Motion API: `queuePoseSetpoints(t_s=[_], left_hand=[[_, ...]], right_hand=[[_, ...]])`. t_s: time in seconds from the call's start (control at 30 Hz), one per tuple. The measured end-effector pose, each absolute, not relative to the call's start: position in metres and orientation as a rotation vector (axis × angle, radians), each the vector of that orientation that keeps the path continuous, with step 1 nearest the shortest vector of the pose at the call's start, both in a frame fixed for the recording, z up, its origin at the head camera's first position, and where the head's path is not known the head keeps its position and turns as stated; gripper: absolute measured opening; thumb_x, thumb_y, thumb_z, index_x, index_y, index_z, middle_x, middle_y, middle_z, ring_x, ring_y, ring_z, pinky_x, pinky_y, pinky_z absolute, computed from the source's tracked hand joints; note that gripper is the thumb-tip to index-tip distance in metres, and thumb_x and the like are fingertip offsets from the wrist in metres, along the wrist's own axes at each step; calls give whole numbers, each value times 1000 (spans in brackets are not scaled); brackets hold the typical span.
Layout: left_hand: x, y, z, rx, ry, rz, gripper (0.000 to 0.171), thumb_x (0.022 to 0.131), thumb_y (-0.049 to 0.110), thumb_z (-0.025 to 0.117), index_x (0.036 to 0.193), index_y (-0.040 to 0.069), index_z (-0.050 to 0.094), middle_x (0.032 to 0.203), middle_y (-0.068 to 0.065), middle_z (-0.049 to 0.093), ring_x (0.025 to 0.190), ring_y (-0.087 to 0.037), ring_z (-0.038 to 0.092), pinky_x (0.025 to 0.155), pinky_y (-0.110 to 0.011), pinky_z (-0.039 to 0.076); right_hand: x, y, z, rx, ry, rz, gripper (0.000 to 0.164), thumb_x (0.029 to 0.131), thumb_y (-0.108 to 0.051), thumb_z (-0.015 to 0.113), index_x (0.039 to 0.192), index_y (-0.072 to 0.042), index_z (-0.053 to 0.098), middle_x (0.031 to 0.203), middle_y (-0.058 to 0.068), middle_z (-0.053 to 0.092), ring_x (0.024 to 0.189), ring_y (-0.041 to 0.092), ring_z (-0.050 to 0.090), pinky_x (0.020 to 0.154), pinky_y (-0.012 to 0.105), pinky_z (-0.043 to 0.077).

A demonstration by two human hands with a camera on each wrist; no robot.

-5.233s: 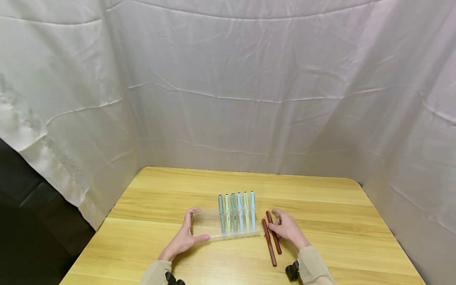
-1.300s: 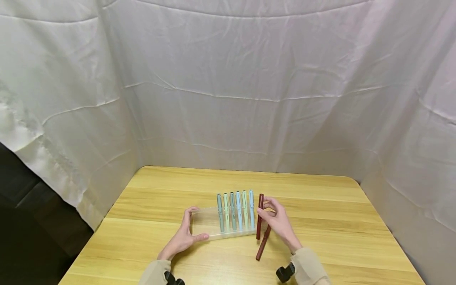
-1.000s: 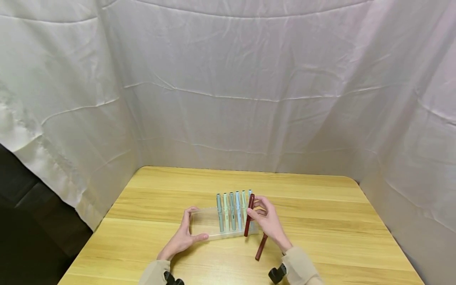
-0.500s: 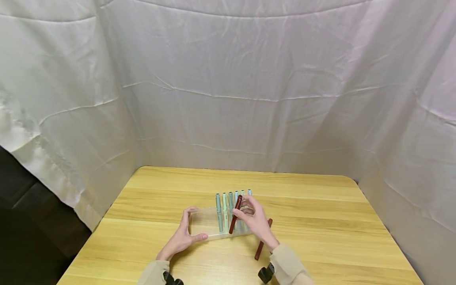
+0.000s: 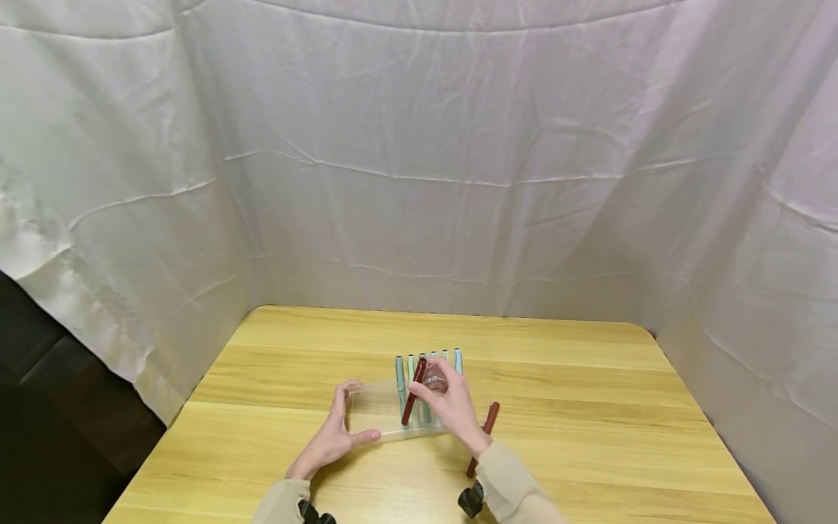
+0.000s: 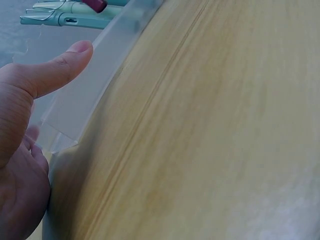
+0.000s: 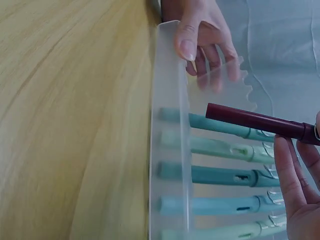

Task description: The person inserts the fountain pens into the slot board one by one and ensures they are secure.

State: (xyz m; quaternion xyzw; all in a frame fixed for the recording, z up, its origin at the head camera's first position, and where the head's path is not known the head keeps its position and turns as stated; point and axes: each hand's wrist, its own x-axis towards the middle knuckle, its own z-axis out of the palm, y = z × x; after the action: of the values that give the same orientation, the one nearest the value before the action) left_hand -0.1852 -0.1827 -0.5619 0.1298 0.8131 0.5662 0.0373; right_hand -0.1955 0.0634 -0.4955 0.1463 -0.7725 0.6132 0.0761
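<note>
My left hand (image 5: 330, 439) grips the left end of a clear plastic pen tray (image 5: 372, 409), its thumb along the front edge and its fingers round the back. In my right hand (image 5: 456, 409), a dark red capped pen (image 5: 414, 393) is pinched between thumb and fingers. It slants above the row of pens, clear of the tray in the right wrist view, near the leftmost teal pen (image 7: 215, 125). Teal, pale green (image 7: 215, 146) and light blue (image 7: 220, 204) pens lie side by side in the tray, partly hidden by my right hand in the head view.
A second dark red pen (image 5: 492, 416) lies on the wooden table (image 5: 589, 407) to the right of the tray, partly covered by my right forearm. The tray's left part holds no pens. Pale curtains (image 5: 419, 182) hang around the table.
My right hand has lifted one red pen off the table and carried it left across the row of pens. The other red pen lies at a different angle. My left hand stays on the tray.
</note>
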Motion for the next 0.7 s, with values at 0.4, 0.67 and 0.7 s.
queuePoseSetpoints(t_s=[0.4,0.67,0.7], left_hand=[[-185,-183,-562,406,2502,1742,95,75,18,88,147,8,27,160,-25,22,153,-51,9,123,-69,2],[-186,-183,-563,385,2500,1739,94,75,18,88,147,11,28,161,-24,21,153,-52,7,121,-71,2],[-186,-183,-563,386,2499,1739,94,75,18,88,147,11,28,161,-24,21,153,-51,7,121,-71,2]], right_hand=[[-194,48,-500,528,-2342,1704,33,90,-19,75,118,-8,62,95,14,73,77,31,75,64,18,60],[-194,42,-503,576,-2362,1590,35,89,-18,75,119,-6,63,93,14,75,73,25,76,64,16,59],[-194,41,-503,584,-2372,1570,36,89,-18,75,120,-6,63,93,14,75,72,24,76,63,15,59]])
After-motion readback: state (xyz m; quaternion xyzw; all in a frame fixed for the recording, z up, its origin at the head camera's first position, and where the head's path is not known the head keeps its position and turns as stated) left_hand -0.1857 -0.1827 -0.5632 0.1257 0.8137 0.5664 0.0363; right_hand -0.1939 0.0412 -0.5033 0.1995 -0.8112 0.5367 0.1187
